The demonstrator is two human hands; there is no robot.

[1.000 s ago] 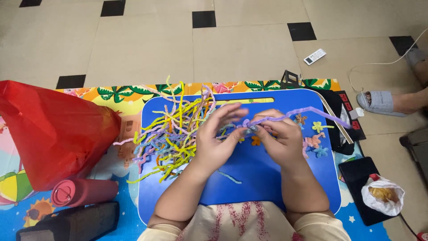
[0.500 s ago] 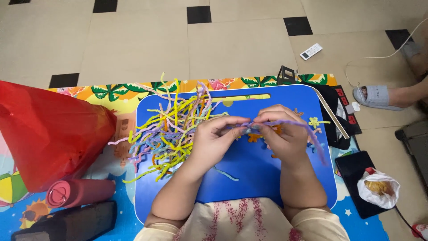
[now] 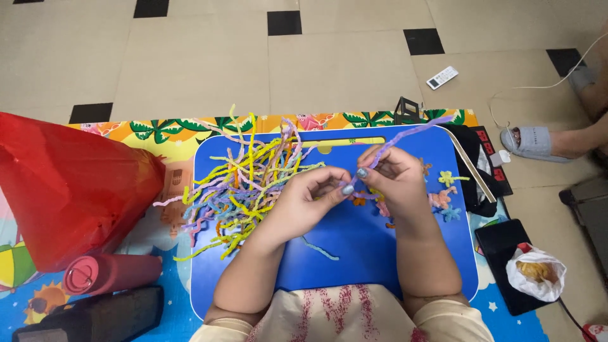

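Left hand: the left hand [image 3: 304,201] rests low over the blue tray [image 3: 354,253], fingers curled inward, thumb and forefinger pressed together on the near end of a purple pipe cleaner [image 3: 405,136].
Right hand: the right hand [image 3: 396,180] sits just right of the left, touching it at the fingertips; its fingers are bent and pinch the same pipe cleaner a little farther along.
Purple pipe cleaner: it rises from between the two hands and slants away to the far right, ending near the tray's far right corner.
Pile: a loose tangle of pipe cleaners [image 3: 244,180], mostly yellow with purple, pink and orange, lies on the left half of the tray, some strands hanging over its left edge.
Small shapes: little twisted flowers [image 3: 443,190] in yellow, pink and blue lie on the tray just right of the right hand.
Loose strand: one light blue piece [image 3: 320,248] lies on the tray near the left forearm.
Left side: a red plastic bag [image 3: 69,190] stands on the colourful play mat [image 3: 183,136], with a red roll [image 3: 111,273] nearer.
Right side: a white bag [image 3: 537,272] holding something yellowish lies on a dark flat thing; farther off, another person's foot in a grey slipper [image 3: 532,142] rests on the tiled floor [image 3: 215,57].
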